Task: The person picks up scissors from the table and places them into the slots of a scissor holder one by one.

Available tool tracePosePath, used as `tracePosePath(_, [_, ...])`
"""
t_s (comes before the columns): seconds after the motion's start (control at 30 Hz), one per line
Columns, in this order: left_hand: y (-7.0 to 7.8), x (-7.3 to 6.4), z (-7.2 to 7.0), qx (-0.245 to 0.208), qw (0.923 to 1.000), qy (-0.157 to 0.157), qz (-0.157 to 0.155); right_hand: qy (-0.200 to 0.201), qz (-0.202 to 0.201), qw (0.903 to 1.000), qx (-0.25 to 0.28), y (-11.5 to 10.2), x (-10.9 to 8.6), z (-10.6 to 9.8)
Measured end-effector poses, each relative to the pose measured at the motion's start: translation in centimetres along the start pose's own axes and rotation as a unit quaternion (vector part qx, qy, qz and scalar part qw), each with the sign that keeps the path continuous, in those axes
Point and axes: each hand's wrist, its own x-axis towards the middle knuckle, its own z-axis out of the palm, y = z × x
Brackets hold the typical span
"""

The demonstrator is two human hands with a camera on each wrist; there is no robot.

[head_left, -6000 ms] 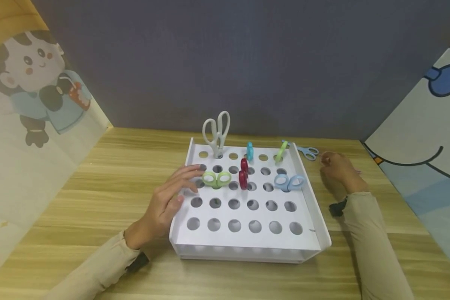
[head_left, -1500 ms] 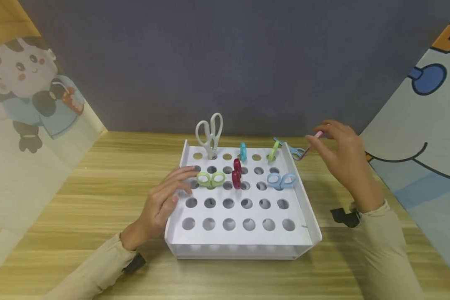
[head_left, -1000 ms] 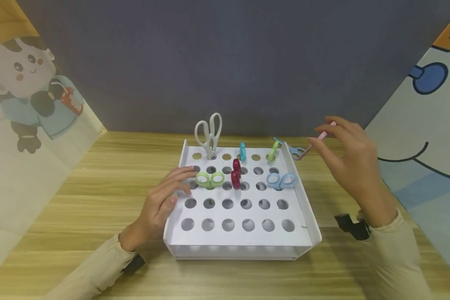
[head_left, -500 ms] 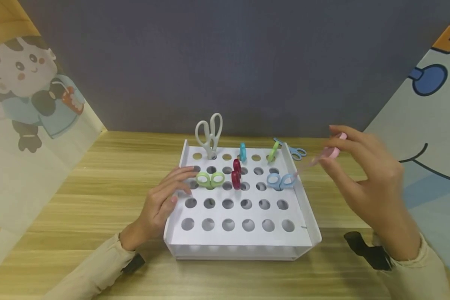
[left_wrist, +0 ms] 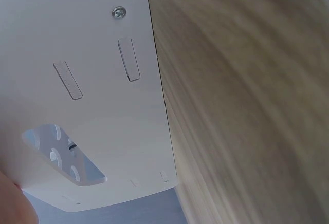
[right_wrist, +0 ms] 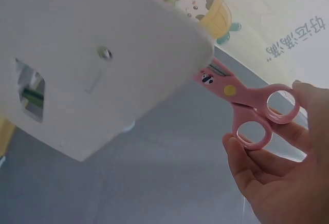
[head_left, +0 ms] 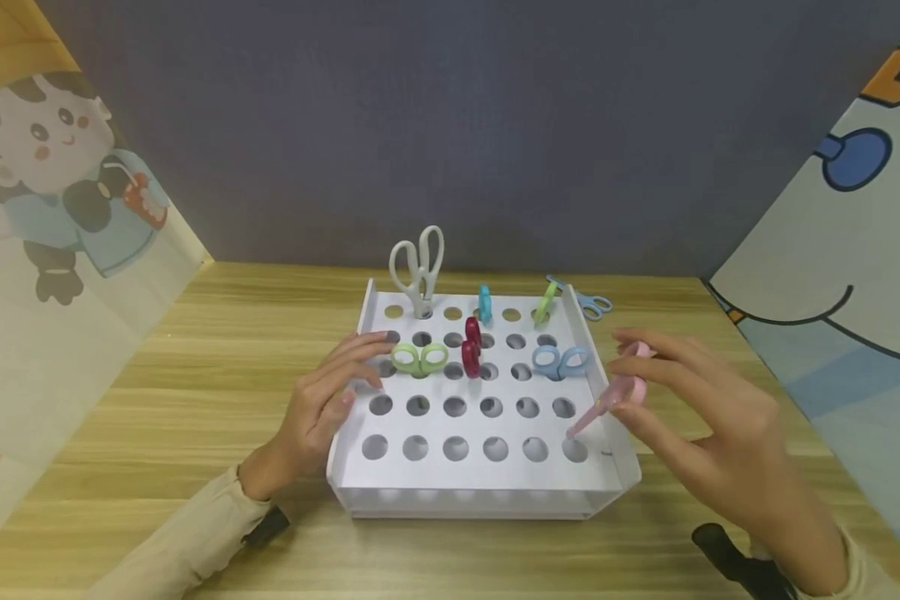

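Note:
My right hand point(head_left: 720, 429) pinches a pair of pink scissors point(head_left: 621, 390) by the finger loops. Their blades point down and left, with the tips close over the front right hole of the white rack point(head_left: 495, 479). In the right wrist view the scissors point(right_wrist: 241, 93) show a small animal print and a yellow pivot, and the rack's side hides the tips. My left hand point(head_left: 311, 412) rests on the rack's left edge, fingers extended over its top. The left wrist view shows the rack's side wall point(left_wrist: 118, 116) with its cut-out handle.
Scissors stand in the rack's holes: white point(head_left: 422, 287), teal point(head_left: 484, 304), dark red point(head_left: 471, 358), light blue point(head_left: 559, 362) and two green pairs, one at the back point(head_left: 546, 302), one at left point(head_left: 420, 358). Blue scissors point(head_left: 594, 306) lie behind the rack's right corner.
My right hand has lifted the pink scissors from the table at the right and brought them forward and left over the rack's front right. My left hand has stayed on the rack.

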Motion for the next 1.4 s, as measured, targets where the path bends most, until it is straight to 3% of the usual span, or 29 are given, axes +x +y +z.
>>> tracePosePath(0.43, [0.0,0.1,0.0,-0.001,1.0000,0.000,-0.001,-0.085,0.029,0.9959,0.006,0.6,-3.1,1.3])
tracePosePath(0.8, [-0.1,0.0,0.0,-0.003,1.0000,-0.003,-0.005,-0.138,0.061,0.9874,-0.047,1.2,-5.7,2.6])
tracePosePath(1.17, [0.0,0.1,0.0,0.000,1.0000,0.000,0.004,-0.132,0.063,0.9876,-0.058,0.7,-6.4,3.0])
tracePosePath(1.4, [-0.1,0.1,0.0,0.002,1.0000,0.000,0.004,-0.108,0.052,0.9924,-0.027,0.6,-5.8,2.5])
